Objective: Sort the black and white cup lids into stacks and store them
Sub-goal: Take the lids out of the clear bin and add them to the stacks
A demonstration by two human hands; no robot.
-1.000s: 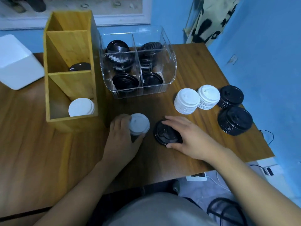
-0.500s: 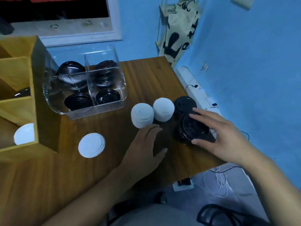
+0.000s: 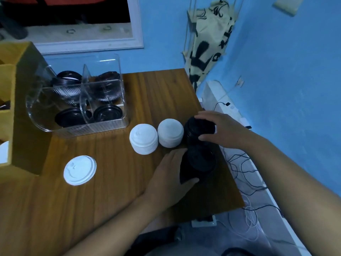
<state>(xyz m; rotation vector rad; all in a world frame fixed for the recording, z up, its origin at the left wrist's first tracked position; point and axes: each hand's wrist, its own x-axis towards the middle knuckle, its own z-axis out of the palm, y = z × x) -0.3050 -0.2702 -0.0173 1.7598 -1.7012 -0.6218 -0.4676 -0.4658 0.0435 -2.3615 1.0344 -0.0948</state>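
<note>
Your left hand (image 3: 169, 176) clasps the near stack (image 3: 201, 159), your right hand (image 3: 227, 130) seemingly the far stack (image 3: 197, 128); a knock could spill them off the worktop (image 3: 156, 93).

Tabletop (image 3: 110, 200): 2 white lid stacks (image 3: 144, 138), 2 black lid stacks (image 3: 201, 159), 1 loose white lid (image 3: 79, 169).

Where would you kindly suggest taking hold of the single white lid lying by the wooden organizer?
By its rim, from above. The single white lid lies flat, top up, on the table, so only its thin edge offers purchase: pinch across opposite sides. The wooden organizer stands close to its left, so coming from the near or right side looks easier.
</note>
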